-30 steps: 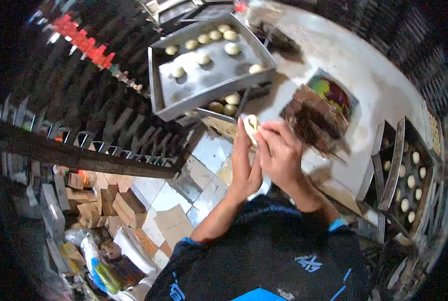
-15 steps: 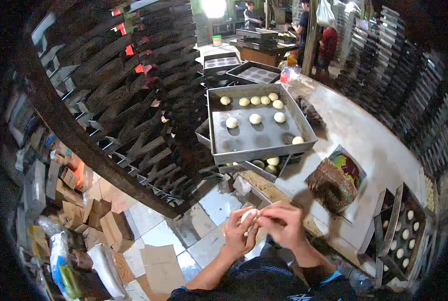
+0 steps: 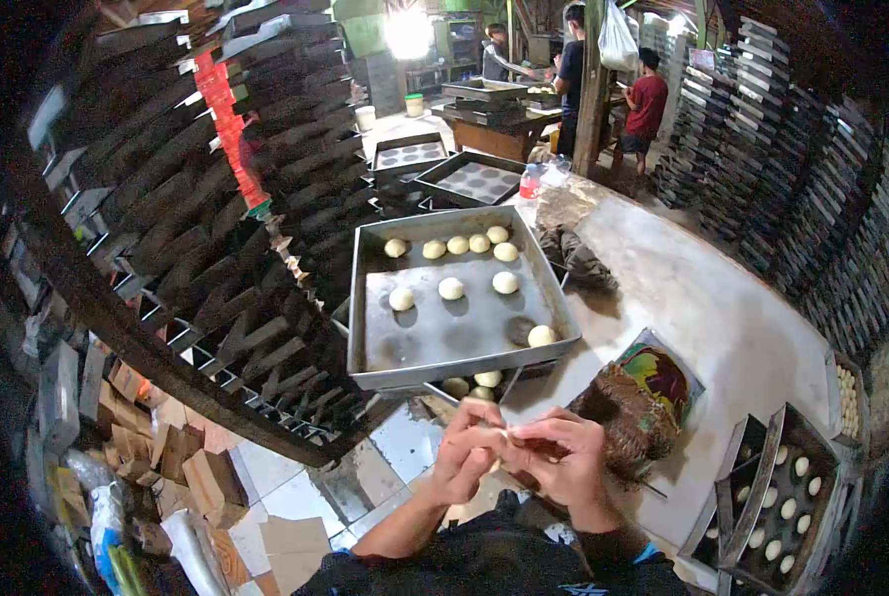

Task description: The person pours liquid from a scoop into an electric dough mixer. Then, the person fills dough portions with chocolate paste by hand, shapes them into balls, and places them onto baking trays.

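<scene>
My left hand (image 3: pixel 464 455) and my right hand (image 3: pixel 562 457) meet in front of my body, with fingers curled and pinched together. Between them is a piece of pale dough (image 3: pixel 509 434), mostly covered by the fingers. Just beyond the hands, a square metal baking tray (image 3: pixel 414 348) holds several round dough balls (image 3: pixel 451 288), some in a row along its far side. Another tray with dough balls (image 3: pixel 487 378) sits partly hidden underneath it.
On the white table (image 3: pixel 752 328) to the right lie a brown woven brush-like bundle (image 3: pixel 628 417) and a colourful packet (image 3: pixel 663 372). More dough trays (image 3: pixel 792 497) stand at lower right. Stacked dark trays (image 3: pixel 255 228) rise at left. Several people (image 3: pixel 646 104) are at the back.
The view has shifted, so the tray appears lower and further left. The fingers have closed further over the dough, which showed more plainly in my left hand before.
</scene>
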Demonstrator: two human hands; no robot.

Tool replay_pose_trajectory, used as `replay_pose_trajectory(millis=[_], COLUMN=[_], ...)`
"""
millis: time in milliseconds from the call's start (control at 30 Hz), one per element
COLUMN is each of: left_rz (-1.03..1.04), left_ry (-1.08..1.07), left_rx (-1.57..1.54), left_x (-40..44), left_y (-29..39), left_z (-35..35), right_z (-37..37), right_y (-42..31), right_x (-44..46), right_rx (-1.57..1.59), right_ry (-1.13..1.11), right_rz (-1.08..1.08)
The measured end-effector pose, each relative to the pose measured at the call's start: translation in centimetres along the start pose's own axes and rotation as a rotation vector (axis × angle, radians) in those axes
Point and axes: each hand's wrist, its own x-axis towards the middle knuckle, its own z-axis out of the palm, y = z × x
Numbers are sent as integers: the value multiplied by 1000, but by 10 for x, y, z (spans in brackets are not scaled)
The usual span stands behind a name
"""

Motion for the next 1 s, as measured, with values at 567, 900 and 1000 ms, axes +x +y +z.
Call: replay_pose_trajectory(millis=[567,900,1000], left_rz=[-164,-648,-874], left_ry=[38,-251,-443], left_rx=[108,105,224], left_x=[88,93,130], left_y=[-75,-78,-48], left_z=[24,-74,-145], right_z=[-51,27,41], right_y=[47,79,101], right_x=[65,155,182], right_rx=[-324,-249,-242], right_ry=[-207,-382,-339], right_rz=[-127,-281,-74])
